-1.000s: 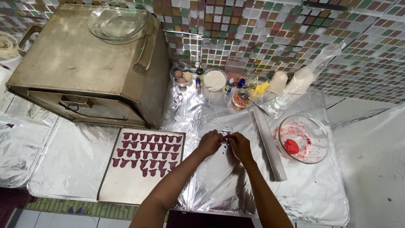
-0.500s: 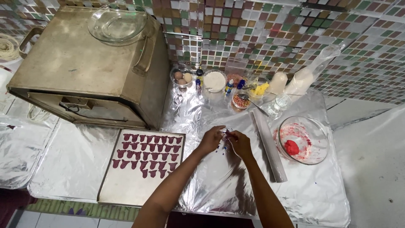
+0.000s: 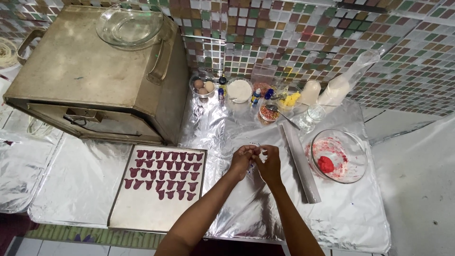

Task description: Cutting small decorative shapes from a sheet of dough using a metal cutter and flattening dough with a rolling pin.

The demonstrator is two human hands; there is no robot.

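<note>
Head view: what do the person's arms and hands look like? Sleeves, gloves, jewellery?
Both arms are bare from the frame's bottom edge to the wrists: no sleeves in view. The left hand and right hand are ungloved. No watch, bracelet or markings show; rings are too small to tell.

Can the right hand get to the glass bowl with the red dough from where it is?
Probably yes. The right hand is busy at the left hand, and only the low metal bar on the foil lies between it and the glass bowl; it could pass over.

1 head view, looking steeply down from above at foil-covered counter [image 3: 332, 218], tiled wall [image 3: 294, 38] at top, moderately far
</note>
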